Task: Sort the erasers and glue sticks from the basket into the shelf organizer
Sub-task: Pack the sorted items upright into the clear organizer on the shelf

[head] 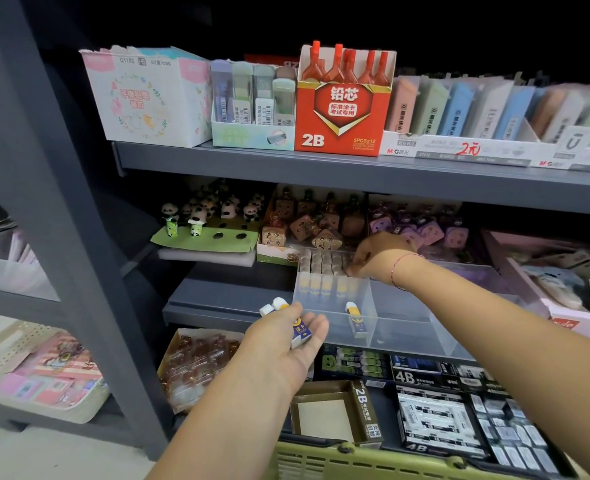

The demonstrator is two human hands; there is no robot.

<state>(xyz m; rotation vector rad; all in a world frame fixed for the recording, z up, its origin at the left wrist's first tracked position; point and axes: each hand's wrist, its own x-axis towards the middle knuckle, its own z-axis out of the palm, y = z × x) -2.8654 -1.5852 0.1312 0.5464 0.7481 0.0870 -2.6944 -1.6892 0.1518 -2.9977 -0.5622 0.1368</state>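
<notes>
Clear plastic walls split the organizer [404, 327] on the shelf [217, 299] into bins. Glue sticks [324, 271] stand upright in the back-left bin, packed in rows to save room. One eraser [355, 318] leans in the bin in front. Our right hand [376, 254] reaches over the sticks, fingertips down at the row's end; we cannot tell whether it pinches one. Our left hand [279, 344] hovers palm up beside the organizer, fingers cupped round several erasers [300, 336], likely a ready supply. The basket [355, 459] sits below.
</notes>
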